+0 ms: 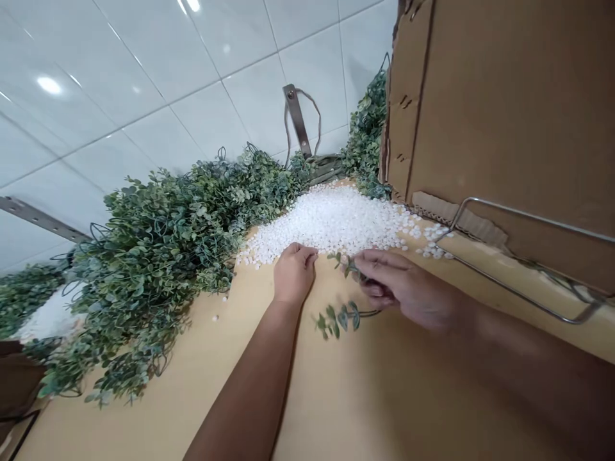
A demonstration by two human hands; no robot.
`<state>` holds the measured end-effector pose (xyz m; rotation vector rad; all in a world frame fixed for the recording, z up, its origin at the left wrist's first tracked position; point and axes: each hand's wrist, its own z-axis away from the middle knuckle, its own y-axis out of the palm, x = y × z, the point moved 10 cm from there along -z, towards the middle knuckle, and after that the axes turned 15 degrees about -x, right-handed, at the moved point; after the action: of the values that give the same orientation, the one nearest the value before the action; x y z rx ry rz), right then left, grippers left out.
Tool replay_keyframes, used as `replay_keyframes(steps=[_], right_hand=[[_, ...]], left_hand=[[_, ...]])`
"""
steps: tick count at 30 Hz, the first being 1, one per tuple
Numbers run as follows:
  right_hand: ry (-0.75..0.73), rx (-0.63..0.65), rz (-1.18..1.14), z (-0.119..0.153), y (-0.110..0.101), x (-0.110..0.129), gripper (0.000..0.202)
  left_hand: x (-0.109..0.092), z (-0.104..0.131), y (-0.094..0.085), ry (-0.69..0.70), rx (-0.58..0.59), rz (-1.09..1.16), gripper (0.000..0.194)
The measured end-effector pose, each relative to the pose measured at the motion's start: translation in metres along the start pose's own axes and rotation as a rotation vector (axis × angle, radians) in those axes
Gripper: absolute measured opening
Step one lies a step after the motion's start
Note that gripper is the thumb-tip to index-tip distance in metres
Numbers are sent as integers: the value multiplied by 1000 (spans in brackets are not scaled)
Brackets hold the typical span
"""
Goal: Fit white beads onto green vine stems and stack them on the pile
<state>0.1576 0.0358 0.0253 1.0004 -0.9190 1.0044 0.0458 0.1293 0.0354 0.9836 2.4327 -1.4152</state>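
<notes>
My right hand [403,288] is closed around a green leafy sprig [339,320], whose leafy ends point left above the tan table. At the near edge of a heap of small white pieces [336,218], my left hand [295,272] has its fingertips pinched together. Whatever lies between those fingertips, if anything, is too small to make out. A big pile of artificial green foliage [177,224] is left of the heap, with thin green stems looping out of it.
A large cardboard box [504,128] stands at the right, with a metal wire frame [523,221] beside it. Behind are a tiled wall [230,57] and a metal bracket [296,121]. More foliage [368,128] sits against the box. The tan table [230,384] extends toward me.
</notes>
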Motion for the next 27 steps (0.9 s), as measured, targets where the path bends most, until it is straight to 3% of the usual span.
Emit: replay_keyframes(steps=[4,8,13,21,27], right_hand=[[-2,-21,127,-3,-2,-8,28],[17,-68,114,-10,-10,-12,29],[58,-67,45,-14,-10,-18,33],[148,-38,-12,-14,-4,-34,30],[226,-34,24,-10,-1,-38,30]], left_hand=[[5,-1,-6,-50,-58,61,16],[25,7,-5,-316,-81,349,11],[24,21,-4,-572,-108,783,11],[10,62,-1,-923,-11,1081,26],[2,73,3,-1005,109,1099,26]])
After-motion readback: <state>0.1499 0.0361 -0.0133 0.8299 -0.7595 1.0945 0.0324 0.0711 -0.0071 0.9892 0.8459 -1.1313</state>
